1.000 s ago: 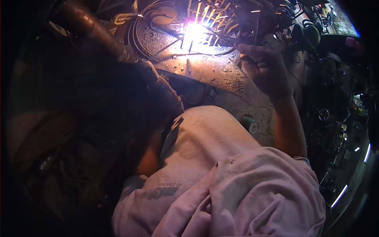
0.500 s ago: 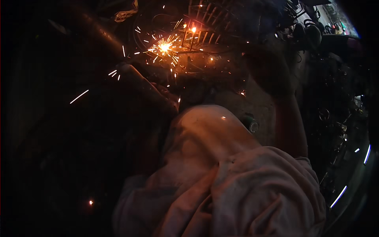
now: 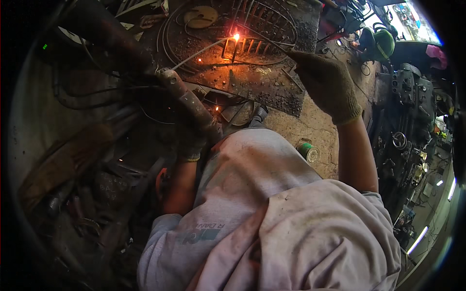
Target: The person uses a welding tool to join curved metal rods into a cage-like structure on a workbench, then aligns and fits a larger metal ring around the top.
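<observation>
Barred hoop (image 3: 250, 46): lying on the steel plate (image 3: 272, 92), toward its far edge, well back from the near-right corner; short bars stand across it.
Hot spot (image 3: 236, 37): glowing red-orange at the bars, on the hoop's left side from where I stand; no big white arc showing.
Electrode (image 3: 201, 52): slanting in from the left, tip ending at the glow; touching or just apart, can't tell.
Left hand: gloved hand (image 3: 191, 141) wrapped round the electrode holder (image 3: 187, 97), off the plate's near edge; separate fingers lost in shadow.
Right hand: gloved hand (image 3: 327, 80) over the plate's right edge, fingertips pinching the end of a thin rod (image 3: 267, 39) that runs in toward the glow; thumb hidden.
Round about: rusty disc (image 3: 200, 17) near the far-left of the hoop, green can (image 3: 308, 152) on the floor past the near edge.
Doing it well: looks like a weld in hand. I'd brace the left wrist, keep the tip gap short and even, and hold the rod dead still until the red fades. Too long a dwell could burn through bars that thin.
Watch: embers near the left glove.
</observation>
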A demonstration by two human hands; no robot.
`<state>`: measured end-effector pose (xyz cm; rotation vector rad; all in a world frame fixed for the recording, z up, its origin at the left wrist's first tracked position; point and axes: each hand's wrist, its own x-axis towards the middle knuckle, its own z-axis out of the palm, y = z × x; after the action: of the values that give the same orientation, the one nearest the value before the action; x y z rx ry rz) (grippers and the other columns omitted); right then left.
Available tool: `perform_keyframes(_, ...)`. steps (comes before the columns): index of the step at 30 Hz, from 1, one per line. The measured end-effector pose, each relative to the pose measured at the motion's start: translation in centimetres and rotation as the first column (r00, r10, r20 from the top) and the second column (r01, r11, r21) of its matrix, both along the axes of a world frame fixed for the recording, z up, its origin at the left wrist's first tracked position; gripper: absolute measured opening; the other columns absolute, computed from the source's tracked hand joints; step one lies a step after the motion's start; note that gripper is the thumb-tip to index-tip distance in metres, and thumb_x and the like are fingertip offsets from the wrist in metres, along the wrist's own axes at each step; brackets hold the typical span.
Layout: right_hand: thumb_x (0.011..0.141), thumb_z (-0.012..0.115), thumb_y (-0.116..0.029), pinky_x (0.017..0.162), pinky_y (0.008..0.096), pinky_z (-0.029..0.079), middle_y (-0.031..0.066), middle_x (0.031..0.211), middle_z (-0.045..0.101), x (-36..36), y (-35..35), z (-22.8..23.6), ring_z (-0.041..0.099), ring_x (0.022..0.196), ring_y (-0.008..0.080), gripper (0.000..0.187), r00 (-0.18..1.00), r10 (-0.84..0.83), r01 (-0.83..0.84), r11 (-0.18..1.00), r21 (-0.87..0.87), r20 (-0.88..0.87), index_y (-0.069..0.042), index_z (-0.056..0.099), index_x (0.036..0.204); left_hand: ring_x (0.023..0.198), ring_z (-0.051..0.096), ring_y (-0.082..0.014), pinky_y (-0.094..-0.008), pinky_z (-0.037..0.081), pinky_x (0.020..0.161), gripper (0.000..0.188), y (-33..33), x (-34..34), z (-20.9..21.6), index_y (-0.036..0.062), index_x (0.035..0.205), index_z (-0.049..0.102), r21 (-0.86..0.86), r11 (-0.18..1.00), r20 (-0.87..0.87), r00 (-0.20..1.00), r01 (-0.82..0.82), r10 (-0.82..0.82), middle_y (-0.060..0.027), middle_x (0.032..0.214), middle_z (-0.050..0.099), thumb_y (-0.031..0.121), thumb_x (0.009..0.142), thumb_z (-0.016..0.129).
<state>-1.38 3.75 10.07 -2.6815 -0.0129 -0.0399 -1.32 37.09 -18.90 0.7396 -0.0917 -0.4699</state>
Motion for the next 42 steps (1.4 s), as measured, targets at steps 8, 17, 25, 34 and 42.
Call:
perform_keyframes(8, 0.092, 0.068, -0.019, 0.083, 0.0379, 0.060, 0.0156, 0.098, 0.077, -0.2, -0.1, -0.1, 0.076, 0.091, 0.0291, 0.033, 1.000, -0.012, 0.012, 1.000, 0.020, 0.006, -0.012, 0.074, 0.124, 0.093, 0.059, -0.0249, -0.0465, 0.046, 0.096, 0.038, -1.0, 0.3, 2.5, 0.0098, 0.131, 0.052, 0.148, 0.989, 0.000, 1.000, 0.013, -0.013, -0.0112, 0.106, 0.061, 0.036, 0.108, 0.037)
perform_keyframes(17, 0.090, 0.071, -0.015, 0.079, 0.0395, 0.058, 0.0186, 0.098, 0.075, 0.0, -0.1, -0.3, 0.073, 0.090, 0.0332, 0.023, 0.991, 0.027, -0.023, 0.999, -0.032, 0.132, -0.003, 0.076, 0.109, 0.097, 0.058, -0.0233, -0.0448, 0.045, 0.098, 0.038, -1.1, 0.0, 2.5, 0.0112, 0.132, 0.054, -0.005, 1.000, -0.093, 0.995, 0.017, -0.017, -0.0102, 0.108, 0.061, 0.036, 0.107, 0.041)
perform_keyframes(25, 0.091, 0.070, -0.007, 0.084, 0.0330, 0.059, 0.0168, 0.107, 0.077, 0.1, 0.3, -0.4, 0.075, 0.094, 0.0256, 0.026, 0.991, 0.038, -0.039, 0.999, 0.008, 0.130, -0.002, 0.075, 0.116, 0.100, 0.058, -0.0219, -0.0432, 0.044, 0.099, 0.038, 0.2, -0.6, 2.9, 0.0124, 0.133, 0.055, -0.114, 0.993, -0.146, 0.989, 0.003, -0.020, -0.0093, 0.110, 0.061, 0.036, 0.106, 0.044)
perform_keyframes(34, 0.095, 0.066, -0.016, 0.080, 0.0352, 0.059, 0.0147, 0.106, 0.077, -0.7, 0.1, 0.1, 0.075, 0.091, 0.0240, 0.027, 0.994, 0.037, -0.049, 0.992, 0.117, 0.103, -0.005, 0.074, 0.118, 0.104, 0.057, -0.0203, -0.0415, 0.043, 0.101, 0.038, 0.4, -0.8, 3.5, 0.0139, 0.134, 0.057, -0.362, 0.932, -0.231, 0.966, 0.023, -0.114, -0.0083, 0.113, 0.061, 0.036, 0.105, 0.047)
perform_keyframes(42, 0.093, 0.071, -0.009, 0.079, 0.0320, 0.058, 0.0097, 0.104, 0.079, -0.2, -0.4, -0.6, 0.075, 0.087, 0.0186, 0.032, 0.993, 0.052, -0.066, 0.987, 0.144, 0.103, -0.011, 0.073, 0.125, 0.107, 0.056, -0.0188, -0.0399, 0.042, 0.103, 0.039, 1.3, -1.1, 4.8, 0.0151, 0.135, 0.059, -0.672, 0.740, -0.249, 0.938, 0.013, -0.241, -0.0074, 0.115, 0.061, 0.036, 0.103, 0.050)
